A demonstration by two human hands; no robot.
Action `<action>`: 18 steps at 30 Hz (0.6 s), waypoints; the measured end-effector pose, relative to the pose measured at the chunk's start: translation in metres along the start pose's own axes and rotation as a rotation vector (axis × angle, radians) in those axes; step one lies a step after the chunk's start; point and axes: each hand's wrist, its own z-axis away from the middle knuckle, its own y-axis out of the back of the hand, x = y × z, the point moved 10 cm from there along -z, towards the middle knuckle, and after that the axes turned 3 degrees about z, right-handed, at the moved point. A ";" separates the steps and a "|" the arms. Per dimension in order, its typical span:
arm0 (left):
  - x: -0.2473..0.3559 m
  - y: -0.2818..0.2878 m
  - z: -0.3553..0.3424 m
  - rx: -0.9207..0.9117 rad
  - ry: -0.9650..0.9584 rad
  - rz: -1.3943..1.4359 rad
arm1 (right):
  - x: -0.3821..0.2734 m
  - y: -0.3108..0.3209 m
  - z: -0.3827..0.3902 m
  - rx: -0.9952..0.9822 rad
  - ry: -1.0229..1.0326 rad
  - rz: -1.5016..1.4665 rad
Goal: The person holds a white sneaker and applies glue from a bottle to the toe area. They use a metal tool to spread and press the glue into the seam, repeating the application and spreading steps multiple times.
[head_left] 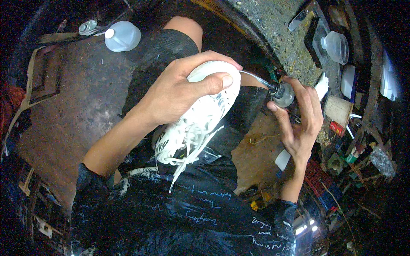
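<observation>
A white lace-up sneaker (205, 106) is tilted over my lap, toe pointing away from me and laces hanging loose toward my body. My left hand (188, 81) is closed around its toe end, thumb pressed on the upper. To the right, my right hand (301, 113) pinches a small clear bottle (283, 96) with a dark neck between thumb and fingers. From that neck a thin, shiny, pale strand or spout reaches the edge of the shoe's toe; I cannot tell which. The bottle's contents are hard to make out.
A translucent jug (123, 36) with a white cap stands on the floor at the far left. At the right, a rough worktop (282, 32) holds a clear plastic container (336, 48) and a pale block (338, 109). Clutter and a red-and-blue crate (320, 181) lie at the lower right.
</observation>
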 end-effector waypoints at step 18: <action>-0.004 0.000 0.000 0.012 0.033 -0.022 | -0.006 0.001 -0.002 -0.007 0.036 0.071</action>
